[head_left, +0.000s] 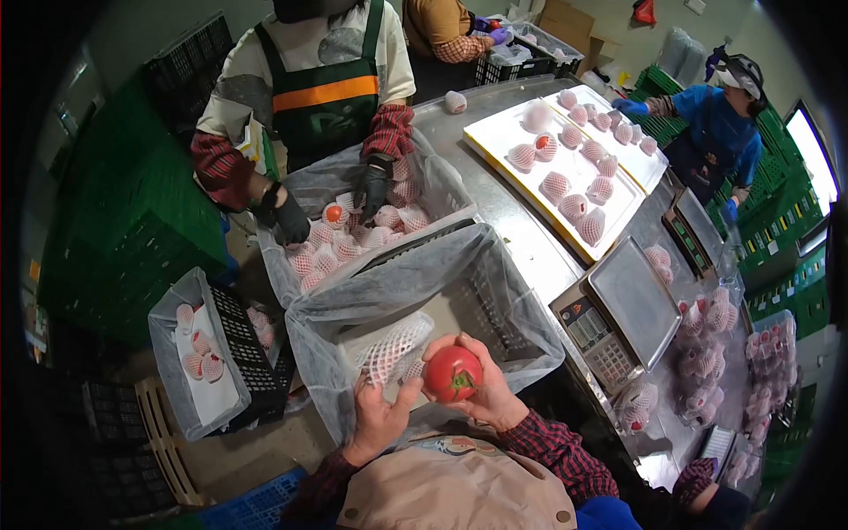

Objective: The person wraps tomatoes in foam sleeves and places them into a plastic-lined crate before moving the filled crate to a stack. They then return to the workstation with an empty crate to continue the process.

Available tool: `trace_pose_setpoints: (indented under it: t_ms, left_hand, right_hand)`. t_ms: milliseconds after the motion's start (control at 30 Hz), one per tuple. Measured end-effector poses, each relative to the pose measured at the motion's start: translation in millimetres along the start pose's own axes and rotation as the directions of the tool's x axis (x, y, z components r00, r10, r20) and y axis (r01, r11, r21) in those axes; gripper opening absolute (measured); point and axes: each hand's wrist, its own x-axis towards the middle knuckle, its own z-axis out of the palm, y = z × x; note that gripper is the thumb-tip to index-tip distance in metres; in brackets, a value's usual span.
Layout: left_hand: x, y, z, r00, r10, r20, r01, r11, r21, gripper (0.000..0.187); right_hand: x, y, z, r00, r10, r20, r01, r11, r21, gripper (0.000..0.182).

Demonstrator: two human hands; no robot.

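Note:
My right hand (496,395) is closed around a red tomato (453,373), its green calyx facing me. Close beside it on the left, my left hand (378,422) grips the lower end of a white foam net sleeve (397,347), which stands up and leans to the right. Both hands are over a crate lined with clear plastic (517,309). Brown sheet material shows at the bottom of that crate. The tomato and the sleeve's body are apart.
Across from me, a person with black gloves (378,190) reaches into a lined crate of net-wrapped tomatoes (349,250). White trays (508,137) and a weighing scale (609,322) stand on the metal table (521,238). A smaller crate (240,353) is at left. Other people work behind.

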Motion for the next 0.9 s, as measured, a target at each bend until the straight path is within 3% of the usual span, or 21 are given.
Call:
trace_pose_setpoints:
  t_ms: [67, 233, 300, 333, 400, 533, 633, 700, 800, 867, 900]
  left_hand:
    - [-1, 3, 1, 1.000, 0.012, 0.026, -0.013, 0.999, 0.036, 0.043]
    - [4, 16, 3, 0.993, 0.041, 0.110, -0.049, 0.996, 0.076, 0.051]
    - [6, 16, 7, 0.989, -0.001, 0.145, 0.029, 0.981, -0.192, 0.054]
    - [6, 20, 11, 0.990, -0.004, 0.143, 0.031, 0.981, -0.191, 0.054]
    - [6, 30, 18, 0.967, -0.220, 0.127, 0.253, 0.783, -0.568, 0.047]
    - [10, 35, 14, 0.931, -0.305, 0.199, 0.362, 0.713, -0.601, 0.042]
    - [15, 35, 11, 0.940, -0.273, 0.205, 0.339, 0.813, -0.474, 0.040]
    - [20, 47, 11, 0.877, -0.415, 0.241, 0.480, 0.741, -0.470, 0.029]
    - [18, 42, 20, 0.881, -0.426, 0.205, 0.468, 0.728, -0.500, 0.028]
    - [18, 43, 23, 0.878, -0.430, 0.211, 0.475, 0.721, -0.504, 0.029]
    - [18, 45, 24, 0.874, -0.434, 0.217, 0.481, 0.716, -0.506, 0.031]
  right_hand:
    - [-3, -2, -4, 0.992, -0.085, 0.094, 0.094, 0.991, -0.096, 0.052]
    - [0, -1, -11, 0.986, -0.123, 0.117, 0.145, 0.969, -0.201, 0.052]
    - [0, 3, -15, 0.982, -0.112, 0.150, 0.144, 0.964, -0.225, 0.051]
    - [-1, 6, -15, 0.988, -0.112, 0.105, 0.130, 0.973, -0.191, 0.050]
    - [-3, 7, -16, 0.992, -0.106, 0.061, 0.114, 0.981, -0.157, 0.049]
    - [-2, 12, -24, 0.988, -0.114, 0.104, 0.131, 0.976, -0.171, 0.046]
    - [0, 17, -28, 0.987, -0.120, 0.108, 0.138, 0.974, -0.179, 0.044]
    - [-2, 18, -27, 0.990, -0.115, 0.082, 0.128, 0.974, -0.187, 0.043]
    - [-4, 19, -26, 0.994, -0.093, 0.055, 0.099, 0.989, -0.108, 0.042]
    - [3, 23, -34, 0.965, -0.072, 0.253, 0.001, 0.963, 0.270, 0.041]
    - [2, 23, -34, 0.966, -0.072, 0.250, 0.002, 0.963, 0.269, 0.041]
